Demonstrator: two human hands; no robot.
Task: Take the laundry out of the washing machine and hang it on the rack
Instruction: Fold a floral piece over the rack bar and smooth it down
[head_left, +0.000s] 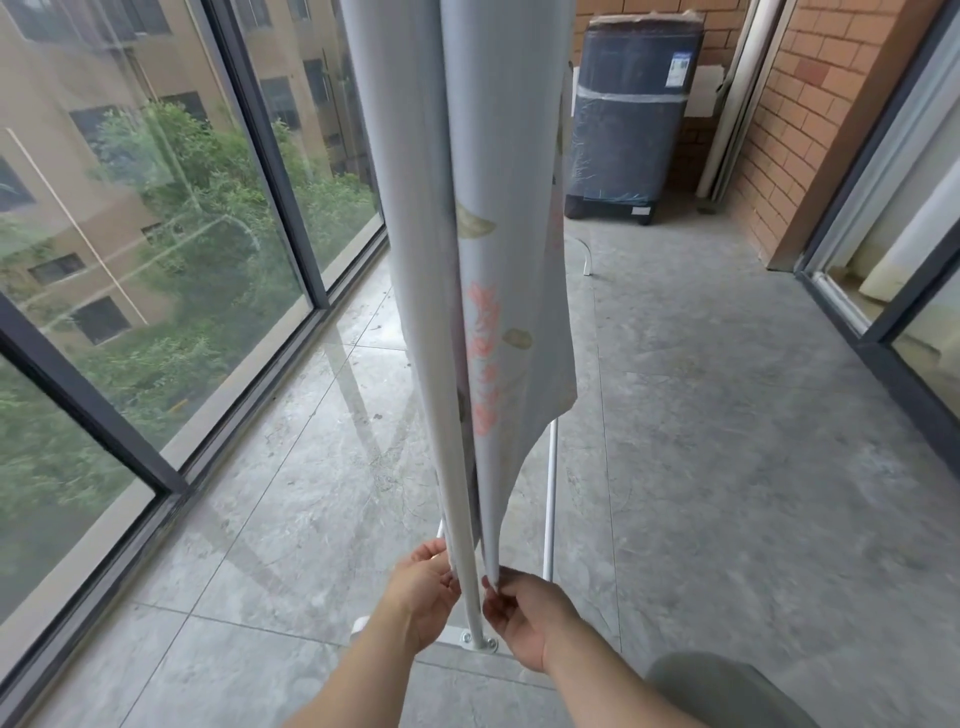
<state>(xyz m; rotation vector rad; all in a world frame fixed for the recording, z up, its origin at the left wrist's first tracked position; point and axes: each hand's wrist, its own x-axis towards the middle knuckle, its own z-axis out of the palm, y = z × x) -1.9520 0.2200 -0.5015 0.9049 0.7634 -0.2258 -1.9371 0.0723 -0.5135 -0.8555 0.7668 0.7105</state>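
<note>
Nearest the camera, two bare forearms extended forward and down. The left hand (427, 590) had its fingers curled around the bottom edge of the left fold of a grey sheet (511, 291). The right hand (524, 616) pinched the bottom corner of the right fold between thumb and fingers. The hands were close together, one on each side of a white upright pole. The sheet, printed with pink flowers and olive leaves, hung in long folds over a white drying rack (549, 493), with its top out of view and its lower end just above the rack's foot on the grey tiled floor (727, 415). Tall windows (156, 234) ran along the floor's left edge. At the floor's far edge, against a brick wall (810, 104), stood a dark washing machine (631, 119) wrapped in plastic film.
</note>
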